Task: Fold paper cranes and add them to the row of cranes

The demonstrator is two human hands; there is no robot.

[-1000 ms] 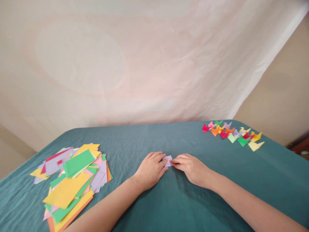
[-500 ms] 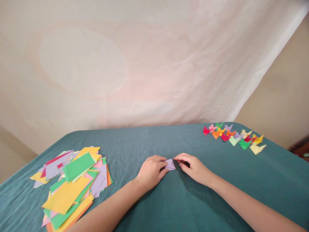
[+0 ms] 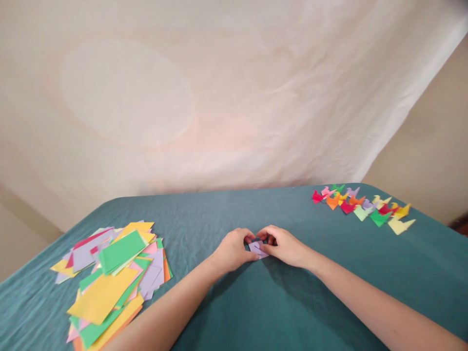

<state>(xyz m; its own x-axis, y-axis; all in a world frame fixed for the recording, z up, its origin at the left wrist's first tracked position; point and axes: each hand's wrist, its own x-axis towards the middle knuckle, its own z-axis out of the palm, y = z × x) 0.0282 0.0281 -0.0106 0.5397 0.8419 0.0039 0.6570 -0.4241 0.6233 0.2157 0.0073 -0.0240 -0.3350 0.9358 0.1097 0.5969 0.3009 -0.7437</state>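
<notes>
Both hands have closed in; left hand (image 3: 234, 249) and right hand (image 3: 285, 246) now pinch the lilac paper (image 3: 258, 248).

Table (image 3: 219, 209): covered by a teal cloth.
Paper sheets (image 3: 109, 278): loose many-coloured heap at 8 o'clock.
Folded paper figures (image 3: 360, 212): small cluster at 2 o'clock.
Lilac paper piece (image 3: 258, 248): centre, at the cloth.

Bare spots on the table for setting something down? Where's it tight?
Free: the tablecloth strip beyond left hand and right hand, between paper stack and folded figures; also the wide patch right of the right forearm, in front of the figures. Crowded: left side under the stack, far right corner, and centre, where both hands pinch the lilac paper.
</notes>
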